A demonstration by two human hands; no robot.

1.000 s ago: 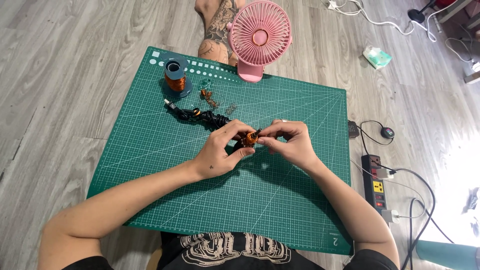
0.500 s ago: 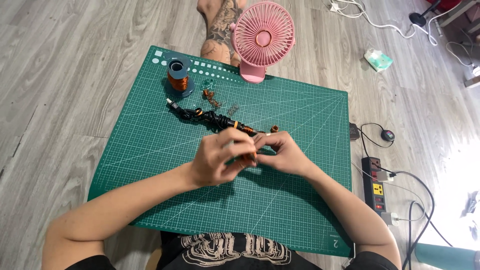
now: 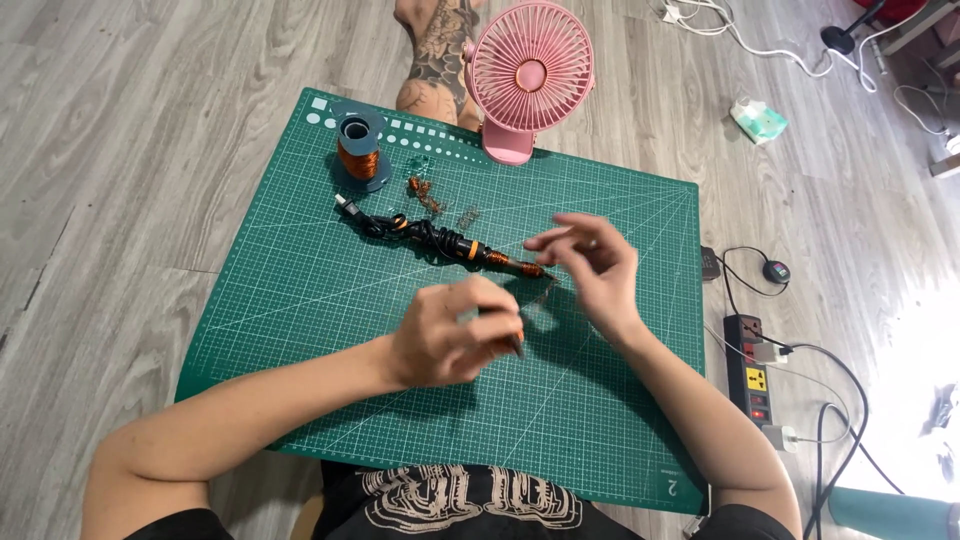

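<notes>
My left hand [image 3: 450, 335] is curled over the middle of the green cutting mat [image 3: 300, 300] and grips a small dark piece with an orange band, whose tip pokes out by my fingers [image 3: 517, 345]. My right hand [image 3: 592, 268] hovers just to the right of it with fingers spread and nothing visible in them. Between and beyond the hands lies a soldering iron [image 3: 478, 254] with an orange collar, its black cord [image 3: 385, 222] bunched to the left. A faint loop of thin wire [image 3: 545, 293] rests on the mat below the iron's tip.
A spool of copper wire [image 3: 358, 152] stands at the mat's far left, with small copper coils [image 3: 425, 195] nearby. A pink desk fan [image 3: 530, 75] sits at the far edge beside another person's tattooed leg [image 3: 437, 55]. A power strip [image 3: 755, 368] and cables lie on the floor to the right.
My hands were together, pinching a small copper piece by the iron. They have separated: the left pulled toward me with the piece, and the right lifted away and spread its fingers.
</notes>
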